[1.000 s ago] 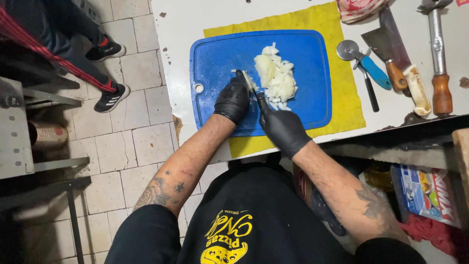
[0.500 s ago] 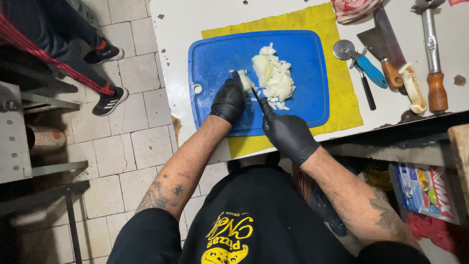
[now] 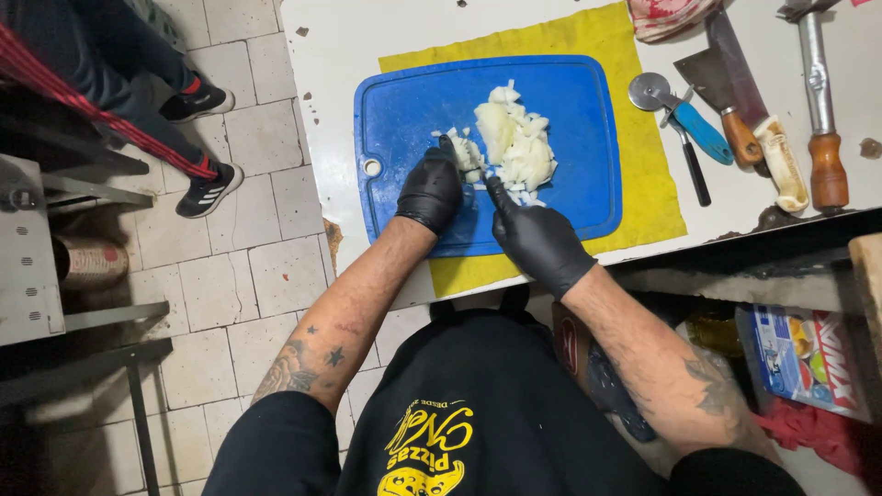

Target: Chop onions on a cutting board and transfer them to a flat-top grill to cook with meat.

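Black-gloved left hand (image 3: 430, 191) now pinches the onion piece (image 3: 465, 152) farther up the blue board (image 3: 404, 110), right hand (image 3: 540, 241) gripping the knife (image 3: 491, 188): chopping continues.

Single view, head-mounted, looking almost straight down past the wearer's chest. Near range: forearms fill the lower half, left hand (image 3: 430, 191) and right hand (image 3: 542, 246) sit mid-frame over the blue cutting board (image 3: 404, 110). Table edge (image 3: 317, 110) runs across the top; tiled floor (image 3: 230, 285) falls left. No second view, so nothing overlaps.

Bright even overhead light, sharp, dim edges
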